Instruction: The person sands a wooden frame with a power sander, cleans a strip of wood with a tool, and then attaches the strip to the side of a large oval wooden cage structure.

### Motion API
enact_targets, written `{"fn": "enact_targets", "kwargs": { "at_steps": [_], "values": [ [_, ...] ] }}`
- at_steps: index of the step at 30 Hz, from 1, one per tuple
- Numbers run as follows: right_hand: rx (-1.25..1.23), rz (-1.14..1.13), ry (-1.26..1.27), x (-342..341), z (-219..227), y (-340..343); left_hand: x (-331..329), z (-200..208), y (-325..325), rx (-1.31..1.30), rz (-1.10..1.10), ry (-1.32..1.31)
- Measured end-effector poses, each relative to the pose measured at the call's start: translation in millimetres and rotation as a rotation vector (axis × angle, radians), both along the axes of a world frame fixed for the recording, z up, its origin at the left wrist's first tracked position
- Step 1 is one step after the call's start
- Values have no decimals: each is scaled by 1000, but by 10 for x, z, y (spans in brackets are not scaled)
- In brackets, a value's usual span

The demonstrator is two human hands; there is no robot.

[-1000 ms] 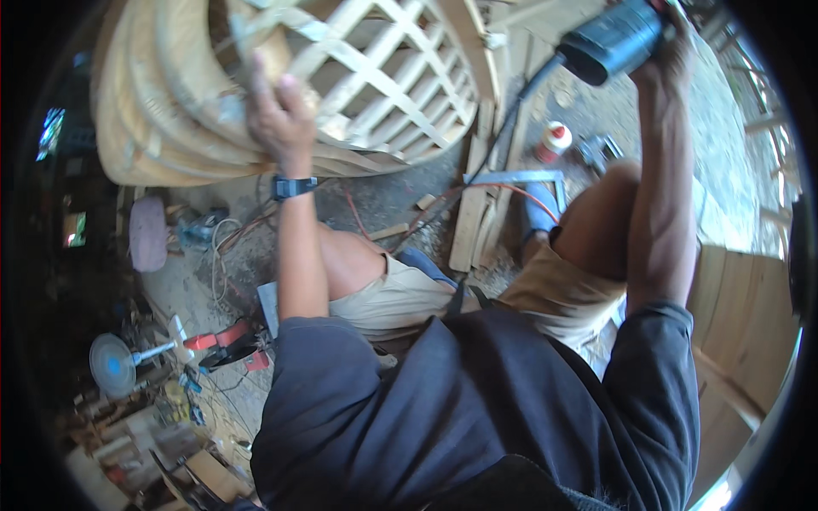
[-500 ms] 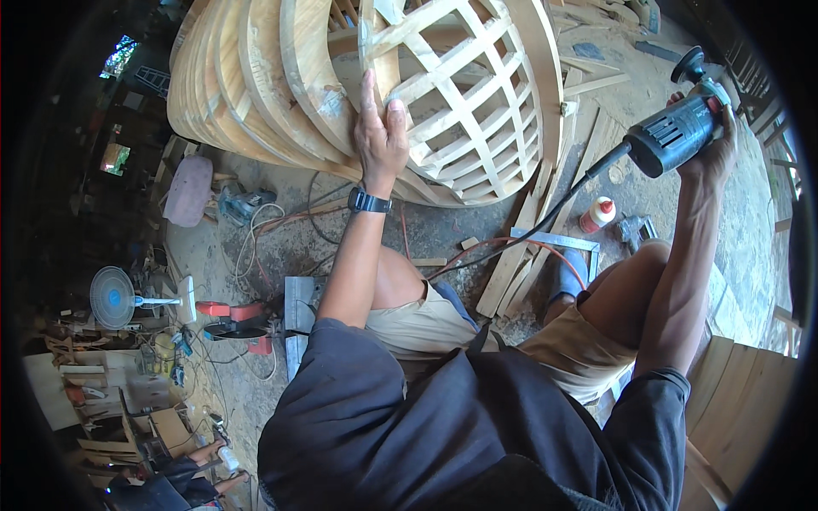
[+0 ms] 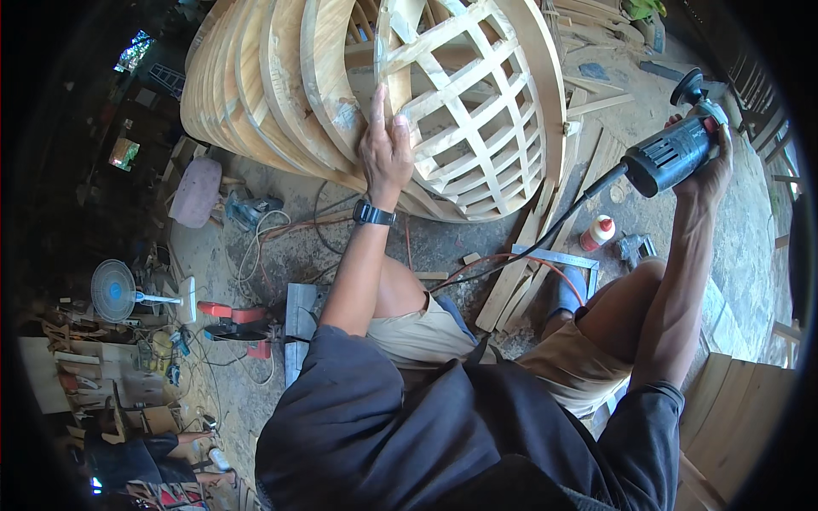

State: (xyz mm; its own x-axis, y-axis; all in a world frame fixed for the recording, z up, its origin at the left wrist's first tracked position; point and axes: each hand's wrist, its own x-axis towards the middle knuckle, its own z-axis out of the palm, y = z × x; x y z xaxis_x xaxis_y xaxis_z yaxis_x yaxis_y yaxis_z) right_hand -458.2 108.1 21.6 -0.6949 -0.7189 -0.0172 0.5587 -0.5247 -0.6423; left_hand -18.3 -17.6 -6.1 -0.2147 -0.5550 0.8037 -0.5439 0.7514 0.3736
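- Wooden frame point(image 3: 328, 77), the biggest thing here: lies ahead of the seated worker, across the floor from the knees. Curved ribs point(image 3: 281, 94) on its left part, open lattice strips point(image 3: 469, 122) on the right. My guess: bulky, stiff, light for its size; dry wood, not slippery. The thin strips look the likeliest to crack; thick ribs or the broad rim board point(image 3: 554, 77) seem better places to take hold.
- Left grip point(image 3: 388, 162) on the frame where ribs meet lattice: spread, forefinger straight, thumb apart. Whether the remaining fingers hook round the wood, I cannot tell.
- Dark grinder point(image 3: 673, 155), off to the right, clear of the frame, its round disc point(image 3: 687, 87) at the far end. Looks dense and hard-shelled; body is the place to hold, well back from the disc.
- Right grip point(image 3: 709, 170) wraps that body, fingers closed about it.
- Around them, biggest first: loose planks point(image 3: 501, 302) on the floor by the frame, an obstacle underfoot.
- Black cord point(image 3: 569, 220) slopes from the grinder across the planks; could snag.
- Metal square point(image 3: 558, 256) near the foot.
- Black hand tool point(image 3: 633, 249) by the right knee.
- Red-capped bottle point(image 3: 597, 232) just beside it, upright or tilted hard to judge.
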Motion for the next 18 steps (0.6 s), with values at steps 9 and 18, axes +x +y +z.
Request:
{"fn": "enact_targets", "kwargs": {
  "at_steps": [9, 18],
  "values": [
    [-25, -23, 9, 22, 30, 6, 61, -145, 170, 43, 26, -82],
    [-2, -22, 9, 1, 19, 4, 68, 20, 98, 132, 14, -85]
  ]
}}
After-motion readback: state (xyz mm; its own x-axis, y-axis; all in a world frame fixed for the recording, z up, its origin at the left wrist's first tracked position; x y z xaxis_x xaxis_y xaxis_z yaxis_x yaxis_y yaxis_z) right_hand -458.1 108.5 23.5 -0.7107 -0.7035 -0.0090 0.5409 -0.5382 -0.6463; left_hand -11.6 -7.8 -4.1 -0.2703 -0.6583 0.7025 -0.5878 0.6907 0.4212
